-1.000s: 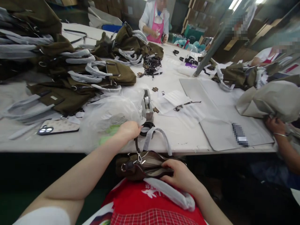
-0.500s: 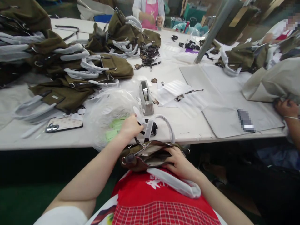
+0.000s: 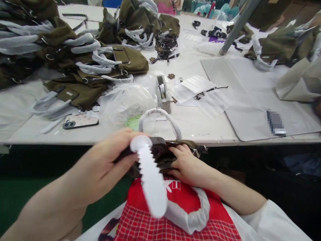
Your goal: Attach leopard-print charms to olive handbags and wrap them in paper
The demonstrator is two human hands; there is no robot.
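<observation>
My left hand (image 3: 107, 160), raised close to the camera, pinches a dark strap (image 3: 157, 142). A white serrated plastic piece (image 3: 151, 180) with a round end hangs beside its fingertips. At the table's front edge, an olive bag (image 3: 192, 144) rests against my red apron, its mouth open. My right hand (image 3: 189, 165) holds the bag at its opening, with the fingertips partly hidden inside. One wrapped handle (image 3: 160, 112) arches over the table edge; another wrapped handle (image 3: 200, 214) droops over the apron.
Olive bags (image 3: 132, 60) with wrapped handles are piled at the left and back. A phone (image 3: 81, 121), a clear plastic bag (image 3: 127, 100) and a tape dispenser (image 3: 163, 95) lie nearer. Grey sheets (image 3: 240, 100), another phone (image 3: 275, 122) and a metal pole (image 3: 238, 28) are to the right.
My left hand has come up from the table toward the camera, bringing the dark strap and white piece. My right hand stays at the bag's opening. The view has shifted.
</observation>
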